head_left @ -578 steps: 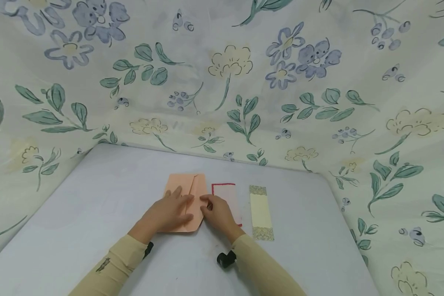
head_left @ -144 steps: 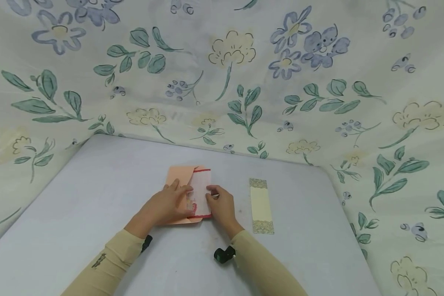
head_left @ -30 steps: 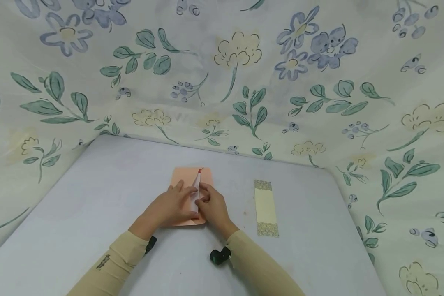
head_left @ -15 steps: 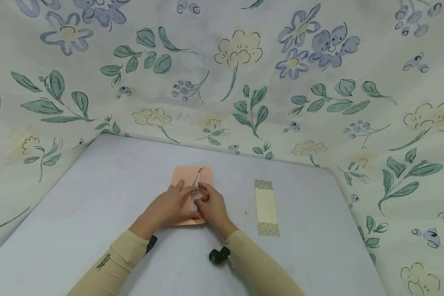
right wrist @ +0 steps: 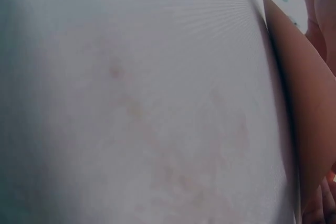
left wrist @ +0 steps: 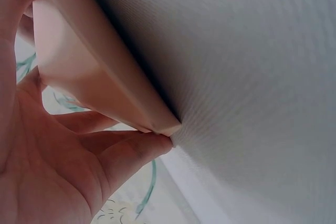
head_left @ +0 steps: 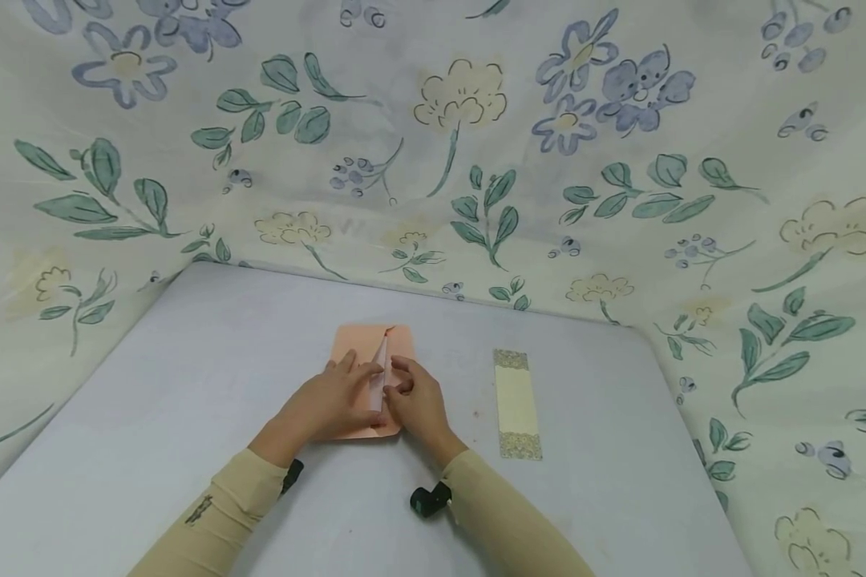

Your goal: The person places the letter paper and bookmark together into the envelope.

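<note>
Envelope [head_left: 402, 346] under two hands, a white card [head_left: 378, 386] partly tucked in

Head view: the peach envelope is laid near the middle of a white table [head_left: 252, 308]. Only a slim wedge of the card, tipped with red at the top, is left showing beside the slanted edge of the flap [head_left: 354, 343]. If the card were pushed off line, its upper corner could be snagged on the flap and the paper creased or torn. If too little weight were kept on the envelope, it could be dragged along with the card. The left hand [head_left: 323, 401] is angled in from the lower left and spread over the flap, whose edge appears to be gripped by thumb and forefinger. The right hand [head_left: 420, 403] is angled in from the lower right, fingers curled, and the card's bare edge seems to be pinched in its fingertips. A pale strip [head_left: 517, 401] with patterned ends is set well to the right, touched by neither hand.

Left wrist view: the envelope's raised edge is seen from low down, held at bent fingertips; were it pulled too hard, a fold could be split.

Right wrist view: the envelope's shadowed side is shown; the right hand's grip cannot be told here.
</note>
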`<action>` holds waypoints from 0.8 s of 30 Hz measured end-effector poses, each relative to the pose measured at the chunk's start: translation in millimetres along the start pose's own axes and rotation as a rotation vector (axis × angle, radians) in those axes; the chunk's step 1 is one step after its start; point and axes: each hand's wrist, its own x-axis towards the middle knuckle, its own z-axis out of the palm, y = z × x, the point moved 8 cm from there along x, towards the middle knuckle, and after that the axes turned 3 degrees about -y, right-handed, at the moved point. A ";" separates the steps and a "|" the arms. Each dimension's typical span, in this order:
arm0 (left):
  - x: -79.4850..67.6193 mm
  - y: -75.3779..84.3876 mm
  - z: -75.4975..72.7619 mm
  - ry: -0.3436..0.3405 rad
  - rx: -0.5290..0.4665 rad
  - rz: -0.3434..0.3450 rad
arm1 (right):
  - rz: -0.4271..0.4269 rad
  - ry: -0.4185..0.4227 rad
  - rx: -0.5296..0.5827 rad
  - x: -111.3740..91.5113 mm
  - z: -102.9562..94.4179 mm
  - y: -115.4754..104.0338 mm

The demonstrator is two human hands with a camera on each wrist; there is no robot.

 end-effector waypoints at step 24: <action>5.2 -3.0 4.9 -0.022 0.019 0.003 | 0.008 0.080 -0.025 -5.3 -20.0 7.6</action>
